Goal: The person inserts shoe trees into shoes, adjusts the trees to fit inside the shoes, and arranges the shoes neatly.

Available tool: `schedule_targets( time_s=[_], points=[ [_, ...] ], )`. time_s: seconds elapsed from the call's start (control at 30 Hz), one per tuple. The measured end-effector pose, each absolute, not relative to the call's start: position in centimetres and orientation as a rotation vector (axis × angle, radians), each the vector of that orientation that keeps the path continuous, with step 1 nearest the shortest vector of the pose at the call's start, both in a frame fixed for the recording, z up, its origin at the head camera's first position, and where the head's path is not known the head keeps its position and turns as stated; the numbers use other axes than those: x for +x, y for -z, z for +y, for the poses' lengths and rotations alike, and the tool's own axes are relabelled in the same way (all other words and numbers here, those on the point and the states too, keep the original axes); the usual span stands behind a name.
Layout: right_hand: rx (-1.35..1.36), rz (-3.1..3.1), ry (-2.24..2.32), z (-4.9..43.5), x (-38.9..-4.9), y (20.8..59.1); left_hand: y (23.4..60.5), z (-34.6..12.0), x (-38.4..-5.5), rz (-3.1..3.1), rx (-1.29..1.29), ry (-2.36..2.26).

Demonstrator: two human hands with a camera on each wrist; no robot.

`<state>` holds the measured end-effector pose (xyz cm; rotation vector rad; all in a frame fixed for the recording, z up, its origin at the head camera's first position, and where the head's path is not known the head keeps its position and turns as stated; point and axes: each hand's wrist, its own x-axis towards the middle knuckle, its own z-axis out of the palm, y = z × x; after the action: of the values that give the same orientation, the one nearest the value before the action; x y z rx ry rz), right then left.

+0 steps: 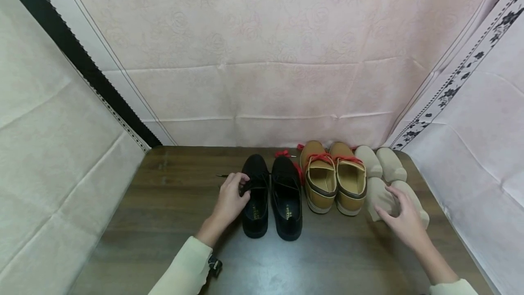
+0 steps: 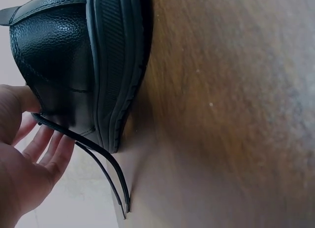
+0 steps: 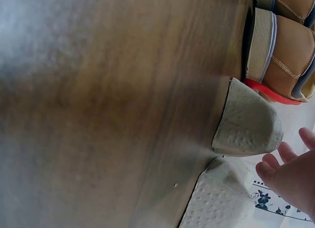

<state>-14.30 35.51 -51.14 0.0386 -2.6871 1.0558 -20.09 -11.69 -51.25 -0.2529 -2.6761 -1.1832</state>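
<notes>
A pair of black lace-up shoes stands side by side, toes away from me: the left shoe [image 1: 255,213] and the right shoe [image 1: 288,213]. My left hand [image 1: 230,197] is at the left shoe's instep, thumb and curled fingers about its lacing. In the left wrist view, a black shoelace [image 2: 106,154] runs past the fingers [image 2: 37,149] with both tips hanging free. Beige moulded-pulp shoe inserts [image 1: 378,195] stand at the right in two rows. My right hand [image 1: 405,217] hovers over the near row, fingers spread around nothing; in the right wrist view its fingertips are close beside an insert [image 3: 246,122].
Tan shoes [image 1: 319,197] with red laces [image 1: 321,158] stand between the black pair and the inserts. More red lace lies behind the right black shoe. A cloth-covered wall [image 1: 262,90] closes off the back of the wooden tabletop [image 1: 180,236], with cloth at both sides.
</notes>
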Motion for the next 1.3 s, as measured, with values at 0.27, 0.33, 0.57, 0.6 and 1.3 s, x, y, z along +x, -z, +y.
schedule_targets(
  time_s=[0.27,0.33,0.57,0.6,1.3],
  points=[
    [0.009,-2.682,-1.061,35.5,-14.1,51.4,51.3,-12.1,-19.8,-2.606,-0.307,1.25],
    [0.005,-2.68,-1.049,35.5,-14.1,51.6,51.3,-12.2,-19.8,-2.592,-0.307,1.265],
    [-0.035,-2.651,-0.968,35.3,-14.0,52.5,51.2,-12.2,-19.6,-2.58,-0.284,1.292],
    [-0.046,-2.648,-0.961,35.2,-14.0,52.6,51.2,-12.2,-19.6,-2.579,-0.28,1.296],
    [-0.247,-2.789,-0.909,34.9,-13.9,53.3,52.3,-12.9,-19.8,-2.489,-0.158,1.537]
  ],
)
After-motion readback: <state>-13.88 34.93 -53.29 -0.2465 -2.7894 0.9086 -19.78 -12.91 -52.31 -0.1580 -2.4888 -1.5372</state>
